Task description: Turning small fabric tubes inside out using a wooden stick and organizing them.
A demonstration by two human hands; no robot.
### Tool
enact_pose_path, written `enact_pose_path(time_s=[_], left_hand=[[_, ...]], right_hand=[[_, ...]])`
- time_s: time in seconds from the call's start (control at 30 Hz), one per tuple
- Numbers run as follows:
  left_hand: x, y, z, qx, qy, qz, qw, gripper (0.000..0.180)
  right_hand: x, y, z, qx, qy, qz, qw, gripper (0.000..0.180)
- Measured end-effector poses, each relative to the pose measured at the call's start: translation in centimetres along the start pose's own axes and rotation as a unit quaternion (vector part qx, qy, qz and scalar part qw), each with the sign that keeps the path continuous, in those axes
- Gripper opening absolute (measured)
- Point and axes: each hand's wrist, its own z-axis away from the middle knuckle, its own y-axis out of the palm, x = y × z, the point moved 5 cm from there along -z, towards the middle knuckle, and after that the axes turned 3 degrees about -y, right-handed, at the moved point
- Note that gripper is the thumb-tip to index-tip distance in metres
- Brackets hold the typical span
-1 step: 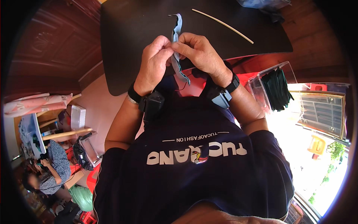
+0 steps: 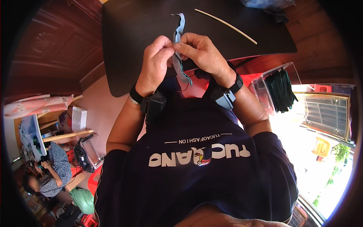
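A narrow, wavy strip of fabric (image 2: 182,71), pale grey-blue with a dark green edge, runs upright between my hands over the near edge of the black table. My left hand (image 2: 155,60) is closed, thumb and fingers pinching the strip near its middle. Right beside it, the thumb and forefinger of my right hand (image 2: 204,55) pinch the same strip, so the fingertips nearly meet. One end points toward the far side of the table; the other hangs toward my lap. The exact grip points are partly hidden by my fingers.
A thin pale stick (image 2: 226,26) lies on the black table (image 2: 136,38). At the far right sits a clear bag (image 2: 264,3). Right of my arm, a clear plastic box (image 2: 261,89) holds dark green fabric strips (image 2: 280,90). Another person (image 2: 56,170) sits far left.
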Motion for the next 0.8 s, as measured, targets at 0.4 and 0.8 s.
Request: enact_pose_path(time_s=[0.4,0.8], left_hand=[[-0.7,-0.7,0.0,-0.042,0.063,-0.060,0.995,0.016],[-0.8,-0.7,-0.1,-0.028,0.082,-0.149,0.985,0.011]], right_hand=[[0.2,0.2,0.0,-0.007,0.003,-0.011,1.000,0.021],[2.0,0.5,1.0,-0.038,-0.058,0.154,0.986,0.017]])
